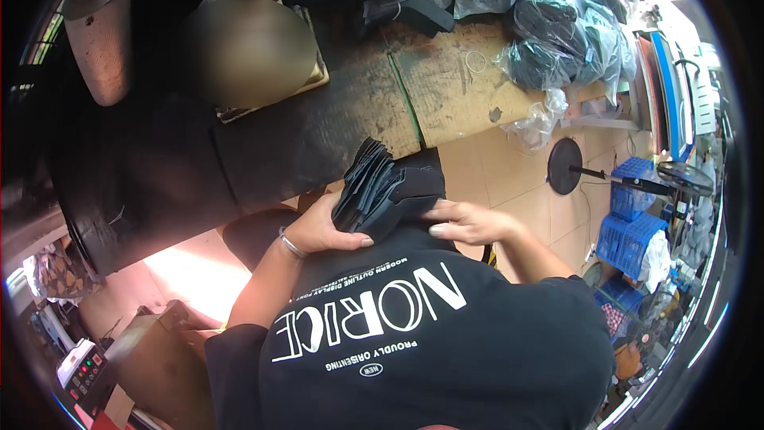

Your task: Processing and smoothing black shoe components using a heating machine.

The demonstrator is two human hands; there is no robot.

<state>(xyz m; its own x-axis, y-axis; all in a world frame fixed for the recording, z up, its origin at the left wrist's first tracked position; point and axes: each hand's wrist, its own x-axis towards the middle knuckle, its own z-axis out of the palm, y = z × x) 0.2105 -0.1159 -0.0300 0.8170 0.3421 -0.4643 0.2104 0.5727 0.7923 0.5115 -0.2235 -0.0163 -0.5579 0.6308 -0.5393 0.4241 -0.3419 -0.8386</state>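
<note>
A thick stack of black fabric pieces [374, 191] is held in front of my chest, below the near edge of the workbench. My left hand [322, 227] grips its left side, thumb across the near face, with the layered edges fanning out above the fingers. At the stack's lower right, my right hand [469, 223] has thumb and fingers closed at the edge of the black pieces. The right fingertips are partly hidden by the dark material. How many pieces there are cannot be made out.
The worn brown workbench [454, 103] spans the far side, a rubber band [475, 62] on it. Clear plastic bags [549, 32] of dark pieces are piled at its right. A fan with a round base [564, 166] and blue crates [630, 243] stand right. A carton [159, 358] is lower left.
</note>
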